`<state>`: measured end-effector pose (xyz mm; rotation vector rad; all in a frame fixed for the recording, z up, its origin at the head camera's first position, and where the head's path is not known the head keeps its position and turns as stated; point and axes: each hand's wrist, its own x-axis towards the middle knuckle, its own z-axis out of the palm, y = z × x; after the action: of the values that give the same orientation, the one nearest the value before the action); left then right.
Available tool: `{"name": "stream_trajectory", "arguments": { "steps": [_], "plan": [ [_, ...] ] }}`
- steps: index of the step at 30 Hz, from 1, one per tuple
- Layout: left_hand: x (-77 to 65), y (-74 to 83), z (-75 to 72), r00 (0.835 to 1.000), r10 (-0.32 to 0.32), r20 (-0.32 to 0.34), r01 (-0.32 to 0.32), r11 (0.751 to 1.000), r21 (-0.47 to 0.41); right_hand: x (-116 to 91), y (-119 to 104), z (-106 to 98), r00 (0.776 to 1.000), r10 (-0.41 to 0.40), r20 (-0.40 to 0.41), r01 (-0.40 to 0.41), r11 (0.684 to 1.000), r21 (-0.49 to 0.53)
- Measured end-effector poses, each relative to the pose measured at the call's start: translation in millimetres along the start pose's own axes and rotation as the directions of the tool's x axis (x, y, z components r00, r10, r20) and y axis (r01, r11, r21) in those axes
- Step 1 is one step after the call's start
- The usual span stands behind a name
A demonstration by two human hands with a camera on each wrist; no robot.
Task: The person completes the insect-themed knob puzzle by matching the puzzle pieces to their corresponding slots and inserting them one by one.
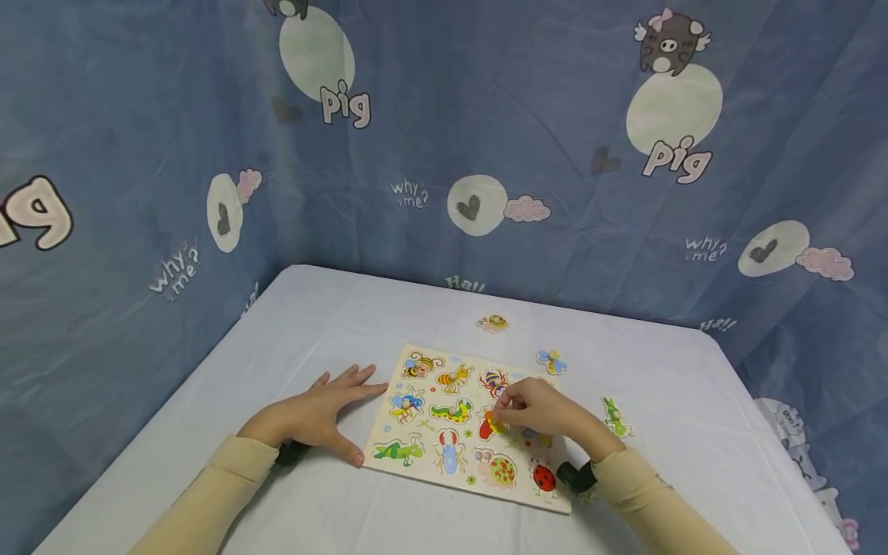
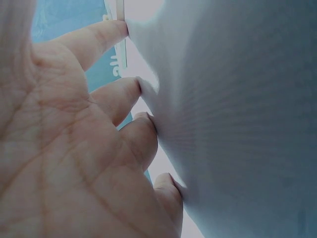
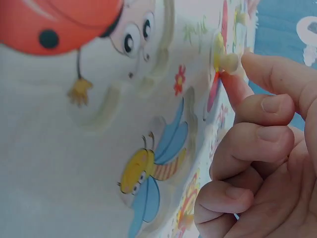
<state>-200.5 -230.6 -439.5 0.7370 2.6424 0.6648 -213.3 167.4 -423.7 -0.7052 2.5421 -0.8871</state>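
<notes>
Puzzle board (image 1: 451, 481) lies flat on the tabletop (image 1: 312, 316), and filling looks past halfway. The bee with curled antennae (image 1: 419, 365), mosquito (image 1: 405, 405) and caterpillar (image 1: 451, 411) appear to sit in their places. At the board's centre, the right hand (image 1: 537, 407) pinches the butterfly piece (image 1: 491, 424) by its knob; whether it is fully seated I cannot tell. At nine o'clock, the left hand (image 1: 322, 412) has fingers spread wide, thumb touching the corner. Recesses for the blue-winged bee and ladybird look bare. Left over outside: snail piece (image 1: 493, 323) near twelve, blue-winged bee piece (image 1: 551, 361) at two, grasshopper piece (image 1: 615, 417) at three.
</notes>
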Motion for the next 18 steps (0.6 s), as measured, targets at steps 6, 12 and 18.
{"name": "stream_trajectory", "arguments": {
  "steps": [6,12,18],
  "plan": [
    [-1.5,-0.8,2.1,1.000,0.003,0.002,-0.003,1.000,0.002,0,6,-7,0.999,0.021,-0.050,-0.022,1.000,-0.013],
    [-0.3,-1.4,1.7,1.000,-0.002,0.004,0.002,1.000,-0.001,-1,15,-27,0.988,0.062,-0.144,-0.068,0.997,-0.036],
    [0.4,-4.3,2.5,1.000,0.002,0.000,-0.002,1.000,0.019,-4,29,-54,0.949,0.128,-0.287,-0.141,0.990,-0.027]
  ]
}}
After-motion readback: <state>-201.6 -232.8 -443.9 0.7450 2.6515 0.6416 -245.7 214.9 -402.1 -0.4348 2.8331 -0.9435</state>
